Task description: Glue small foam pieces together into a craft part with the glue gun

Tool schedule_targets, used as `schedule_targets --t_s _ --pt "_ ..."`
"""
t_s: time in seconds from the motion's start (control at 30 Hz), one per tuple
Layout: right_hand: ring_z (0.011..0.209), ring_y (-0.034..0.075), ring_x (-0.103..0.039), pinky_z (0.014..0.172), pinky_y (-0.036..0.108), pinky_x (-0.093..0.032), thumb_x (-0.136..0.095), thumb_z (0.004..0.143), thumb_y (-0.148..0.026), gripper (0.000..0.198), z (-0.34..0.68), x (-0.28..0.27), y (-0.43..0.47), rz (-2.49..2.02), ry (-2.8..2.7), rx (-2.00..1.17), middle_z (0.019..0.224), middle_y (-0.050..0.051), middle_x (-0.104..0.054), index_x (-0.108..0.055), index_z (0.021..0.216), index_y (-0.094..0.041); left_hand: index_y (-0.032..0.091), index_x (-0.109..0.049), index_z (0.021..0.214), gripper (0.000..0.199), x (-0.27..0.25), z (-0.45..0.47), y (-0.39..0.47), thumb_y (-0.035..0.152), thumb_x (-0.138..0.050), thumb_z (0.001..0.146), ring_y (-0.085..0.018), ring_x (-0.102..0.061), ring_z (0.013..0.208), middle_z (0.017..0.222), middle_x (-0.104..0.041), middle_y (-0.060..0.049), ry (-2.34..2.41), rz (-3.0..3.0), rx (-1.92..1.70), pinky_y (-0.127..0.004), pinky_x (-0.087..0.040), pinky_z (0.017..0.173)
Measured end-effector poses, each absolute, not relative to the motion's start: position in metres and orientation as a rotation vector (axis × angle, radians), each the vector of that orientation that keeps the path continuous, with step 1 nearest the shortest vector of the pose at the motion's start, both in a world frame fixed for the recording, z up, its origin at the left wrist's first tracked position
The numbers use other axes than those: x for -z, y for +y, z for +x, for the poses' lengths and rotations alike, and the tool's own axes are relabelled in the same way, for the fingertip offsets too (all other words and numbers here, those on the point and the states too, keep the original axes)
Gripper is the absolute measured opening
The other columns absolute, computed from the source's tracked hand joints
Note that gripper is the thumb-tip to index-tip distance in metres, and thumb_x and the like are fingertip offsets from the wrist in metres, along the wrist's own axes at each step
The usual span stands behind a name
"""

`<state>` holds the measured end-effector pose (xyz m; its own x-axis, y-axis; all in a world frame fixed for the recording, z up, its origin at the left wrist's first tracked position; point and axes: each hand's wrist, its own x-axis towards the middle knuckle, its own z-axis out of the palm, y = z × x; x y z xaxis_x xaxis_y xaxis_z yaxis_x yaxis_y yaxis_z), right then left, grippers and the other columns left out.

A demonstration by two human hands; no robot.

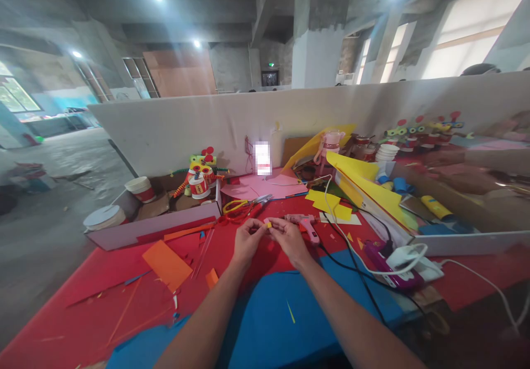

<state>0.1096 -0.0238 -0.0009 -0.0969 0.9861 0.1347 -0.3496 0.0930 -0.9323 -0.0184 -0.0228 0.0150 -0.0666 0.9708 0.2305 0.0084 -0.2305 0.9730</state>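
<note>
Above the red worktop, the fingers of the left hand and the right hand pinch a small yellow piece between their tips; fine shaping or fitting of it seems the step in hand, and the next move likely calls for a light, steady grip. Just beyond the right hand lies a glue gun. Farther off, the left box holds a cup and apparently a toy robot, the right box blue rolls and a yellow roll.
</note>
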Motion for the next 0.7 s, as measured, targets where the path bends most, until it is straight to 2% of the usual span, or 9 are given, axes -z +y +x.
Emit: schedule_targets --t_s 0.17,0.27,0.43,0.7 --pt "0.079 0.022 -0.071 0.084 0.041 -0.057 -0.077 0.061 -0.047 0.04 0.1156 -0.0035 -0.0257 -0.834 -0.99 -1.47 0.079 0.004 -0.073 -0.069 0.087 -0.017 0.017 -0.064 0.061 0.014 -0.0134 -0.0189 -0.0216 0.029 -0.071 0.064 -0.013 -0.055 0.058 0.061 -0.061 -0.001 1.204 1.42 -1.341 -0.023 -0.042 0.057" --pt "0.076 0.021 -0.071 0.082 0.039 -0.057 -0.078 0.06 -0.047 0.04 0.1159 -0.0023 -0.0252 -0.842 -0.961 -1.449 0.075 0.003 -0.072 -0.067 0.084 -0.017 0.016 -0.064 0.062 0.013 -0.0132 -0.0175 -0.0224 0.028 -0.07 0.065 -0.014 -0.056 0.062 0.063 -0.062 -0.001 1.202 1.473 -1.354 -0.023 -0.043 0.06" --pt "0.08 0.022 -0.07 0.078 0.037 -0.058 -0.076 0.063 -0.048 0.038 0.1145 -0.0015 -0.0255 -0.848 -0.964 -1.394 0.078 0.004 -0.071 -0.066 0.082 -0.018 0.017 -0.064 0.062 0.016 -0.0117 -0.0164 -0.0224 0.031 -0.072 0.064 -0.014 -0.055 0.063 0.064 -0.061 -0.002 1.164 1.426 -1.373 -0.023 -0.043 0.06" --pt "0.086 0.023 -0.069 0.081 0.039 -0.058 -0.076 0.063 -0.048 0.039 0.1187 0.0009 -0.0247 -0.827 -1.037 -1.363 0.088 0.004 -0.071 -0.067 0.086 -0.019 0.016 -0.064 0.063 0.021 -0.0115 -0.0158 -0.0228 0.034 -0.076 0.063 -0.014 -0.056 0.062 0.063 -0.063 -0.002 1.126 1.368 -1.349 -0.023 -0.044 0.061"
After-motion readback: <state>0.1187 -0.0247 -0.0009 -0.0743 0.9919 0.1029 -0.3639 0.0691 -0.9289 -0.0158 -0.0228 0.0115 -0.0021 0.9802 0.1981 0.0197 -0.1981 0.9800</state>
